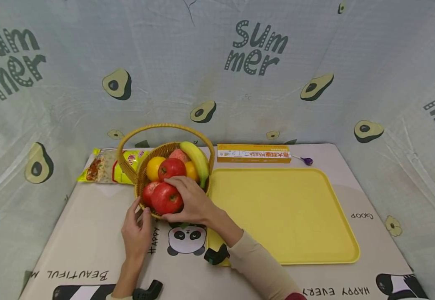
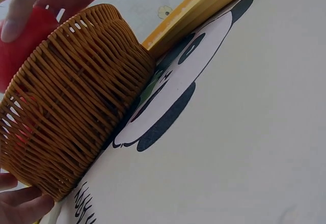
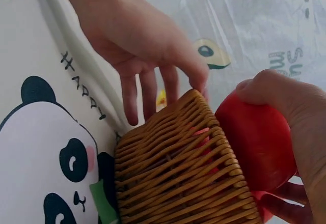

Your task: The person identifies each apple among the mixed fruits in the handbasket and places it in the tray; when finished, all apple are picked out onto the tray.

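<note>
A woven wicker basket (image 1: 139, 192) with a tall hoop handle holds several fruits. At its front lies a large red apple (image 1: 165, 200), which my right hand (image 1: 192, 200) grips, thumb and fingers on either side of it. The right wrist view shows this red apple (image 3: 257, 145) bulging above the basket's rim. Behind it sit another red apple (image 1: 171, 168), yellow-orange round fruits (image 1: 155, 168) and a bunch of bananas (image 1: 196, 160). My left hand (image 1: 136, 231) touches the basket's near left side, its fingers loosely extended along the weave (image 3: 178, 158).
A yellow tray (image 1: 281, 216) lies right of the basket. Behind the tray stand an orange-and-white pasta box (image 1: 253, 154) and a small purple-ended item (image 1: 307, 161). A yellow-and-clear food packet (image 1: 106, 166) lies left of the basket. A printed curtain (image 1: 202, 62) encloses the table.
</note>
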The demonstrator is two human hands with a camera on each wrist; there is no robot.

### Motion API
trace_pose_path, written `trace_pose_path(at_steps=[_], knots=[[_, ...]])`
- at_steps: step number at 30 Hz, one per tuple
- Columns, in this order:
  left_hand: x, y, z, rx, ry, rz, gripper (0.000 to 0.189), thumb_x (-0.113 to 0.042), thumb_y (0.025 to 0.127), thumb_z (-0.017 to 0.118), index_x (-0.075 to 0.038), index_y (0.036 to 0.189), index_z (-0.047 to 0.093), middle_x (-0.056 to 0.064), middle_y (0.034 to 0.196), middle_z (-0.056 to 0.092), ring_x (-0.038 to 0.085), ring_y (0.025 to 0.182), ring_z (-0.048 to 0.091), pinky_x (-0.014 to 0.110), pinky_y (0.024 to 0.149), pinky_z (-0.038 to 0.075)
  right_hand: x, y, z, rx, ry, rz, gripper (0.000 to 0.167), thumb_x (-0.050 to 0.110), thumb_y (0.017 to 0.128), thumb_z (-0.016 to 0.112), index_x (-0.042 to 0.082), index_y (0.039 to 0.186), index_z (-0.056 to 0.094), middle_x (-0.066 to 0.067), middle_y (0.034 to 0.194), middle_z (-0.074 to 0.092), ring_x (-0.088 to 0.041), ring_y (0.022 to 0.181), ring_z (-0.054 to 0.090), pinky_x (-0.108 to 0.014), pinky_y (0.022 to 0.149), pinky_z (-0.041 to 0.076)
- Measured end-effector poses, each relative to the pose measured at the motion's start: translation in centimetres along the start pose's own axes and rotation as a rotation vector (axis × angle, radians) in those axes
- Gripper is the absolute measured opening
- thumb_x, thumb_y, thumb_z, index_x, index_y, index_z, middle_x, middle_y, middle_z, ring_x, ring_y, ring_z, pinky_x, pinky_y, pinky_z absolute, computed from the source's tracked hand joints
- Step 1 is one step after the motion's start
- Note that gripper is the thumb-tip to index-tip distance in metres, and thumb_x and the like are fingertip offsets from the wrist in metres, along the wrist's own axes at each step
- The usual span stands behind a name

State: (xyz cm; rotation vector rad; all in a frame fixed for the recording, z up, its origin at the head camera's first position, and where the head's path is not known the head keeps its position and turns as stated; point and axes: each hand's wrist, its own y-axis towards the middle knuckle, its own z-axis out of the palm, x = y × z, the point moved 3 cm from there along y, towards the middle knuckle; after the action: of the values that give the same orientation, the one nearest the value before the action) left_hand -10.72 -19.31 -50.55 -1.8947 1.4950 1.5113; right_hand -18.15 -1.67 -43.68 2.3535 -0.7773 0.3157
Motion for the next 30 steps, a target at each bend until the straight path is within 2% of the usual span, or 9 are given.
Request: trace_pose_path(at_steps=[9,15,20,30], knots=[[0.0,0.0,0.0,0.007,0.009,0.003,0.044,-0.02,0.103,0.054,-0.005,0.145,0.05,0.016,0.144,0.056,0.043,0.117,0.065,-0.003,0.085,0.04,0.2,-0.4,-1.9,-0.037,0.019,0.029,0.079,0.042,0.072,0.083,0.012,0.138,0.052,-0.007,0.136,0.057,-0.02,0.125,0.055,-0.032,0.103,0.054],[0.1,0.0,-0.2,0.014,0.0,-0.023,0.045,-0.021,0.103,0.054,-0.006,0.144,0.05,0.015,0.145,0.056,0.042,0.119,0.065,-0.006,0.085,0.038,0.1,-0.8,-2.9,-0.042,0.114,0.053,0.079,0.036,0.073,0.083,0.011,0.14,0.049,-0.008,0.137,0.053,-0.021,0.121,0.059,-0.032,0.101,0.055],[0.2,-0.1,-0.1,0.017,0.007,-0.022,0.045,-0.02,0.103,0.053,-0.006,0.145,0.05,0.016,0.145,0.056,0.044,0.119,0.064,-0.004,0.086,0.038,-0.3,-1.4,-3.8,-0.047,0.191,0.09,0.079,0.032,0.073,0.083,0.012,0.141,0.047,-0.008,0.138,0.051,-0.022,0.123,0.057,-0.033,0.099,0.057],[0.2,0.0,-0.1,0.023,0.007,-0.036,0.045,-0.021,0.103,0.053,-0.007,0.145,0.05,0.015,0.145,0.055,0.042,0.119,0.064,-0.003,0.087,0.039,-1.8,-2.7,-5.6,-0.082,0.229,0.174,0.08,0.03,0.075,0.082,0.011,0.141,0.042,-0.006,0.136,0.05,-0.018,0.122,0.054,-0.033,0.095,0.059]])
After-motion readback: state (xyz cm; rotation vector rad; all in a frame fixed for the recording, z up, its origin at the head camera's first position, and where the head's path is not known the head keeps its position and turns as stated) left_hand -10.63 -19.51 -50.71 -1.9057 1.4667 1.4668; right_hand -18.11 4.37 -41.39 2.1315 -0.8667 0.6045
